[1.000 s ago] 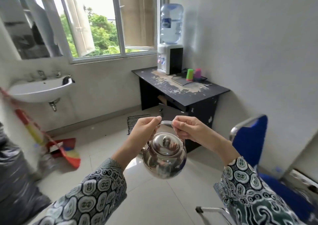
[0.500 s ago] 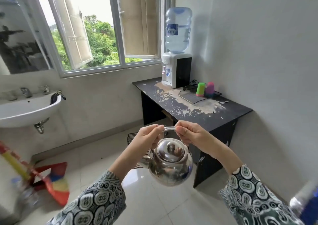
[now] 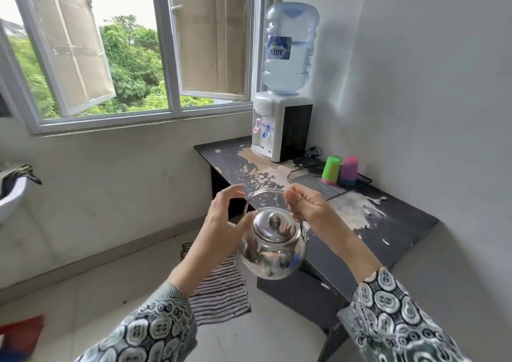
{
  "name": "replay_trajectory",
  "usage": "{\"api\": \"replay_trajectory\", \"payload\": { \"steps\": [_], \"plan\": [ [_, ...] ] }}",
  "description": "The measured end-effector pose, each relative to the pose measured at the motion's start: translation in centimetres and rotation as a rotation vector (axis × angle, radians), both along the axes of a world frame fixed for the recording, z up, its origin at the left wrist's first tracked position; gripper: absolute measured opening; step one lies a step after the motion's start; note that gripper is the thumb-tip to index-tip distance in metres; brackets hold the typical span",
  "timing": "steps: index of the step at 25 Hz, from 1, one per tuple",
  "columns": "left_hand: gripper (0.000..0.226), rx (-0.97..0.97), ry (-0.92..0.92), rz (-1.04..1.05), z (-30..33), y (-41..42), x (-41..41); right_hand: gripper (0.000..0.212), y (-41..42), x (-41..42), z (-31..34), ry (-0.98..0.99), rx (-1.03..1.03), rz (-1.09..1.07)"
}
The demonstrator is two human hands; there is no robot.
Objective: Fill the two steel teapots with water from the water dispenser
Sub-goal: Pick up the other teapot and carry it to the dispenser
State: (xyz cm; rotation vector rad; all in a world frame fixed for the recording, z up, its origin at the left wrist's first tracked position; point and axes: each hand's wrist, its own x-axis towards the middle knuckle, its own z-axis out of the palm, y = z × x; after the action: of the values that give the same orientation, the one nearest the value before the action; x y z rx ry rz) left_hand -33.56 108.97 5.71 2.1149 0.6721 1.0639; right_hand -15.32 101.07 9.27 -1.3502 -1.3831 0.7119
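Note:
A shiny steel teapot [image 3: 273, 244] with its lid on hangs in front of me by its wire handle. My right hand [image 3: 307, 205] pinches that handle at its right side. My left hand [image 3: 221, 217] is beside the pot with relaxed fingers; its thumb touches the pot's left shoulder and its fingers are off the handle. The white water dispenser [image 3: 279, 129] with a blue bottle on top stands at the far end of the black table [image 3: 388, 223], with a red and a blue tap at its front. Only one teapot is in view.
A green cup [image 3: 331, 170] and a pink cup [image 3: 349, 170] stand on a black tray behind the dispenser's right. A striped mat [image 3: 219, 287] lies on the floor by the table. A white sink [image 3: 11, 198] is at the left. The window is open.
I have come closer to the table and dispenser. My left hand has let go of the handle and now touches the pot's side; my right hand still holds the handle.

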Motion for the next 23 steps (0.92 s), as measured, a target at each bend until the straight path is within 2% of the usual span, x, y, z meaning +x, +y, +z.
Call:
{"api": "replay_trajectory", "payload": {
  "steps": [2,7,13,18,23],
  "plan": [
    [0.041,0.184,-0.035,0.024,0.0,4.9,1.3,0.027,5.1,1.4,0.3,0.017,0.004,-0.04],
    [0.027,0.482,0.001,0.042,0.1,16.2,5.1,0.031,16.6,3.8,-0.1,0.069,-0.014,-0.158],
    [0.05,0.322,0.293,-0.094,-2.3,28.7,12.3,0.03,29.2,5.9,-2.4,0.123,-0.007,-0.251],
    [0.038,0.266,0.362,-0.143,-5.0,40.8,18.1,0.031,40.0,10.7,-5.6,0.185,-0.038,-0.321],
    [0.039,0.219,0.446,-0.27,-8.1,51.5,24.1,0.025,50.5,17.0,-9.5,0.219,-0.134,-0.339]
  ]
}}
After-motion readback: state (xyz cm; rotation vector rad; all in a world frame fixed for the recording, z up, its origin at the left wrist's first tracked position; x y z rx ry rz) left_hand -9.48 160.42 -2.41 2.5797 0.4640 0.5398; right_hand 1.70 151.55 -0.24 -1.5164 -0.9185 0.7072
